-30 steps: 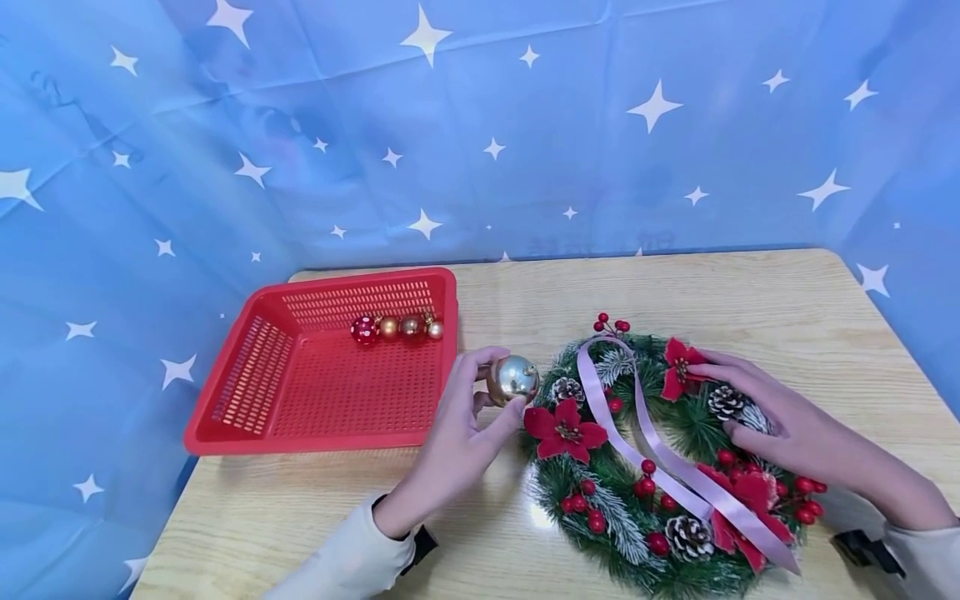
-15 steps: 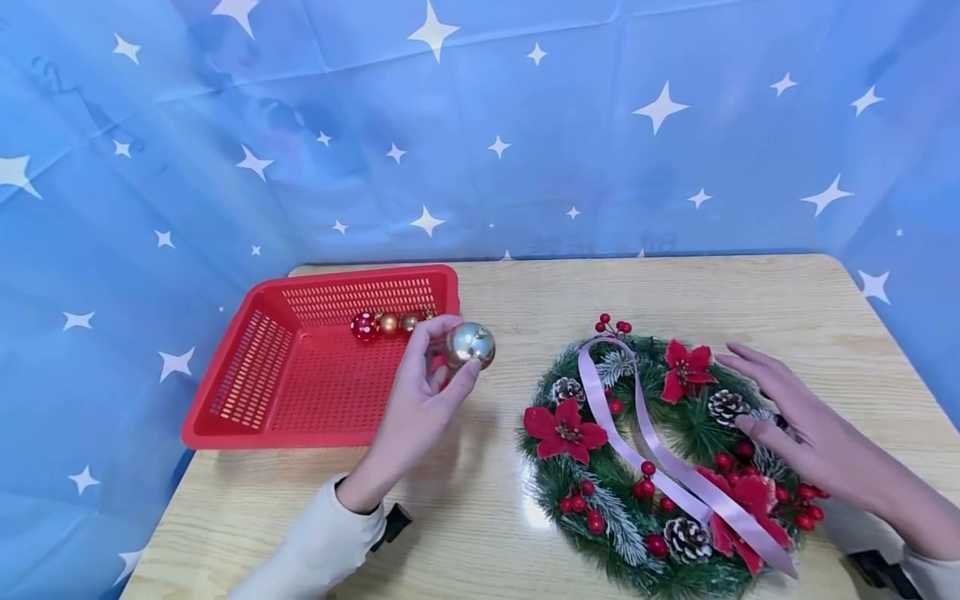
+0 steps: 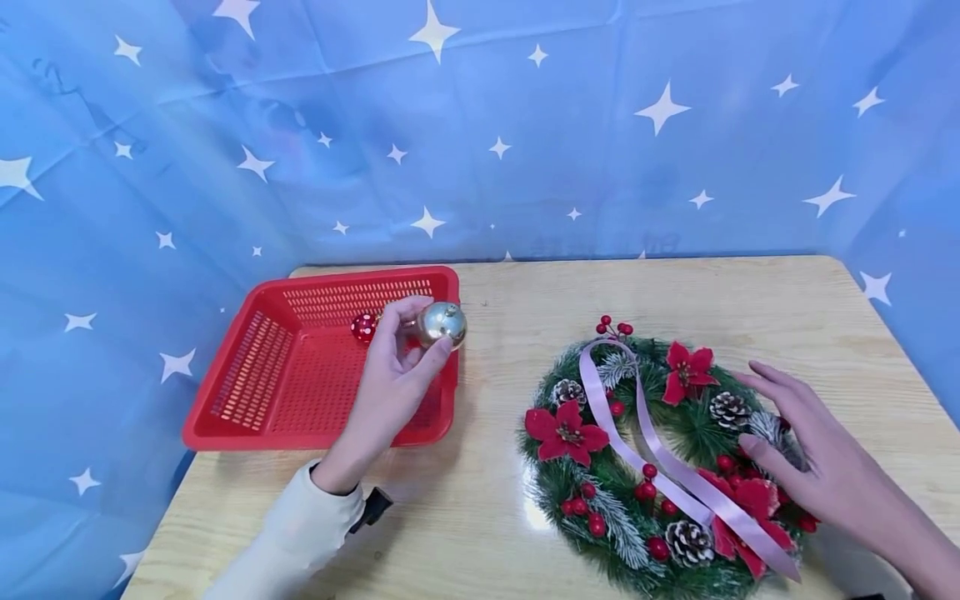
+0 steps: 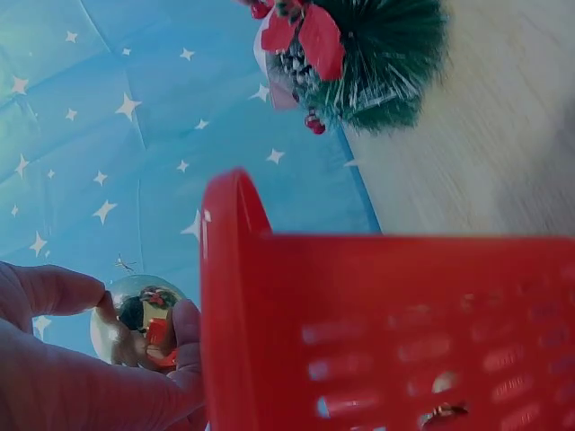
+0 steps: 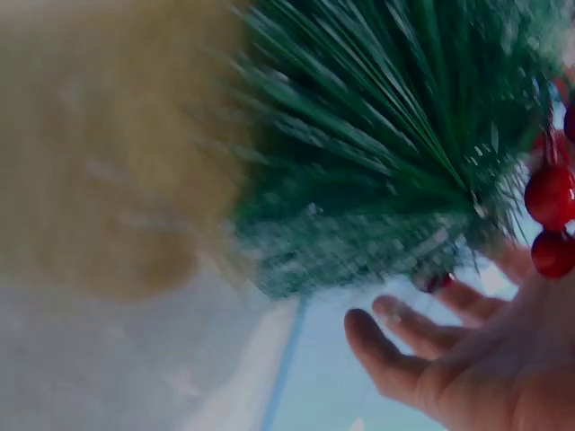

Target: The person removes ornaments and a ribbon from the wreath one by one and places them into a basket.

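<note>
A shiny pale-gold Christmas ball (image 3: 442,323) is pinched between the thumb and fingers of my left hand (image 3: 386,383), above the right side of the red plastic basket (image 3: 322,439). In the left wrist view the same ball (image 4: 135,314) shows beside the basket's rim (image 4: 225,269). My right hand (image 3: 832,458) hovers at the right side of the green wreath (image 3: 622,533), its fingers loosely spread and gripping nothing. Red poinsettias, pine cones, red berries and a lilac ribbon (image 3: 592,383) dress the wreath. In the right wrist view the fingers (image 5: 386,359) appear beside the pine needles.
Inside the basket lies a red ball with white dots (image 3: 364,327); my left hand hides most of what is beside it. Basket and wreath stand on a light wooden table (image 3: 495,492). A blue curtain with white stars (image 3: 480,125) hangs behind.
My left hand has carried the gold ball leftward from the wreath's left edge to over the basket. My right hand has drawn back slightly from the upper poinsettia, toward the lower right.
</note>
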Motion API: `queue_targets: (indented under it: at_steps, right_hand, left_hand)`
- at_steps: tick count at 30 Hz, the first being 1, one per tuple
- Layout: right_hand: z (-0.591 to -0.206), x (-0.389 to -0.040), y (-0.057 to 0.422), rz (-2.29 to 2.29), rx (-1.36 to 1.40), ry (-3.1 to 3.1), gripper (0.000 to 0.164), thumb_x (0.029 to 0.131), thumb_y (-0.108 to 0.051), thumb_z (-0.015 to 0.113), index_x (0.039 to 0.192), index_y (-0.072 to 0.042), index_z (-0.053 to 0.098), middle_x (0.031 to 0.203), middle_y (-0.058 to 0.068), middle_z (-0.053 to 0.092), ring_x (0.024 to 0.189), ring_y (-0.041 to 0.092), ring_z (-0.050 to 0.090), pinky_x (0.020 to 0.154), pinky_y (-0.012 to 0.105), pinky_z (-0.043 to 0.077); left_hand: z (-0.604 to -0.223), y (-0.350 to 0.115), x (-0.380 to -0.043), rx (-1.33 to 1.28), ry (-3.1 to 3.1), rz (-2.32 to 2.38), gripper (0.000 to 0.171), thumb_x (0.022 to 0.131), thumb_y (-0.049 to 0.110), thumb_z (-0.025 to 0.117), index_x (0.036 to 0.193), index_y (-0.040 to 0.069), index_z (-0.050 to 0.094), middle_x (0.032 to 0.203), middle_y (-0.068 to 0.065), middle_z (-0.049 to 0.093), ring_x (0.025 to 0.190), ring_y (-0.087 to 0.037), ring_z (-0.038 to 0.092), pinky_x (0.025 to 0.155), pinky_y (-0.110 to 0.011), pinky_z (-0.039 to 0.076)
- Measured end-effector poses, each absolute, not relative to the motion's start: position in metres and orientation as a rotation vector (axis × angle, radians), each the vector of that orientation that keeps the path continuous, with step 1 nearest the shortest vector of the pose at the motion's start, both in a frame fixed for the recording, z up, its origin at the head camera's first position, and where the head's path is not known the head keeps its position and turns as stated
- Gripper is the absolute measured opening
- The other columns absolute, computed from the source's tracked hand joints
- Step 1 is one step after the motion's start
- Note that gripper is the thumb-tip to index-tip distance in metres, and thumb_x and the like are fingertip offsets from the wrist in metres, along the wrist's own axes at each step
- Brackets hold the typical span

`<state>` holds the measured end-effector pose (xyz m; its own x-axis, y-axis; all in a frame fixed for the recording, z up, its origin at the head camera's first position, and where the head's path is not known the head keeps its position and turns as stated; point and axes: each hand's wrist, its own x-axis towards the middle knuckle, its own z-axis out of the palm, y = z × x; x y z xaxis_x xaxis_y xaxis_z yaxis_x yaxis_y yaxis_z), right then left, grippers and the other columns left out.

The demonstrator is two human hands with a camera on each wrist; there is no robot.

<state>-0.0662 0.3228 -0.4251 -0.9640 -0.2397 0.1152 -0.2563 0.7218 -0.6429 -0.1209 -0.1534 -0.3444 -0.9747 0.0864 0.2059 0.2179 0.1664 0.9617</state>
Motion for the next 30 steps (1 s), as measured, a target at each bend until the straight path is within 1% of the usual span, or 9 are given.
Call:
queue_targets:
  at_steps: [1, 4, 7, 11, 17, 23, 26, 30]
  right_hand:
    - [-0.428, -0.064, 0.322, 1.099, 0.410, -2.883, 0.074, 0.105, -0.022, 0.072, 0.170, -0.015, 0.037, 0.176, 0.022, 0.023, 0.155, 0.058, 0.021, 0.100, 0.096, 0.018]
    - [-0.433, -0.060, 0.319, 1.105, 0.385, -2.880, 0.074, 0.105, -0.023, 0.072, 0.170, -0.015, 0.036, 0.175, 0.023, 0.025, 0.154, 0.059, 0.023, 0.102, 0.095, 0.015]
    - [-0.436, -0.059, 0.318, 1.092, 0.376, -2.887, 0.075, 0.105, -0.025, 0.072, 0.170, -0.014, 0.036, 0.174, 0.024, 0.025, 0.153, 0.060, 0.023, 0.102, 0.096, 0.014]
    - [-0.437, -0.060, 0.317, 1.096, 0.381, -2.894, 0.077, 0.105, -0.026, 0.073, 0.171, -0.014, 0.035, 0.174, 0.024, 0.025, 0.152, 0.060, 0.025, 0.100, 0.096, 0.017]
    - [-0.437, -0.062, 0.317, 1.152, 0.402, -2.900, 0.080, 0.104, -0.024, 0.075, 0.172, -0.019, 0.033, 0.174, 0.022, 0.026, 0.152, 0.058, 0.025, 0.097, 0.095, 0.021]
    - [-0.440, -0.064, 0.317, 1.147, 0.422, -2.909, 0.080, 0.103, -0.020, 0.076, 0.171, -0.016, 0.034, 0.172, 0.025, 0.028, 0.150, 0.059, 0.028, 0.094, 0.095, 0.025]
    - [-0.442, -0.066, 0.318, 1.149, 0.441, -2.900, 0.080, 0.101, -0.015, 0.077, 0.170, -0.016, 0.035, 0.171, 0.025, 0.029, 0.149, 0.059, 0.029, 0.094, 0.094, 0.027]
    - [-0.442, -0.069, 0.319, 1.156, 0.474, -2.884, 0.079, 0.100, -0.011, 0.076, 0.169, -0.015, 0.037, 0.170, 0.027, 0.030, 0.149, 0.060, 0.029, 0.094, 0.094, 0.026]
  left_hand:
    - [-0.344, -0.155, -0.122, -0.296, -2.322, -1.933, 0.057, 0.101, 0.004, 0.075, 0.150, 0.008, 0.047, 0.147, -0.006, 0.053, 0.132, -0.026, 0.053, 0.100, -0.032, 0.058]
    - [-0.342, -0.161, -0.126, -0.283, -2.325, -1.913, 0.057, 0.101, 0.004, 0.075, 0.150, 0.007, 0.047, 0.148, -0.005, 0.053, 0.132, -0.026, 0.052, 0.099, -0.031, 0.057]
    - [-0.340, -0.166, -0.131, -0.265, -2.317, -1.910, 0.055, 0.102, 0.004, 0.074, 0.150, 0.007, 0.047, 0.146, -0.005, 0.054, 0.130, -0.026, 0.055, 0.097, -0.030, 0.058]
    - [-0.337, -0.171, -0.138, -0.221, -2.304, -1.912, 0.052, 0.104, 0.004, 0.072, 0.149, 0.006, 0.048, 0.144, -0.006, 0.055, 0.127, -0.026, 0.057, 0.094, -0.028, 0.059]
    - [-0.332, -0.179, -0.149, -0.175, -2.295, -1.914, 0.050, 0.106, 0.005, 0.068, 0.150, 0.005, 0.046, 0.144, -0.007, 0.054, 0.128, -0.025, 0.056, 0.097, -0.029, 0.058]
    - [-0.325, -0.189, -0.159, -0.135, -2.270, -1.920, 0.049, 0.107, 0.007, 0.067, 0.151, 0.004, 0.045, 0.143, -0.008, 0.054, 0.123, -0.026, 0.059, 0.092, -0.029, 0.060]
    - [-0.322, -0.193, -0.163, -0.104, -2.257, -1.930, 0.048, 0.108, 0.008, 0.067, 0.150, 0.003, 0.045, 0.143, -0.009, 0.053, 0.125, -0.026, 0.059, 0.093, -0.031, 0.060]
    - [-0.319, -0.198, -0.166, -0.072, -2.230, -1.975, 0.046, 0.109, 0.009, 0.066, 0.149, 0.004, 0.045, 0.145, -0.009, 0.051, 0.130, -0.026, 0.058, 0.098, -0.032, 0.059]
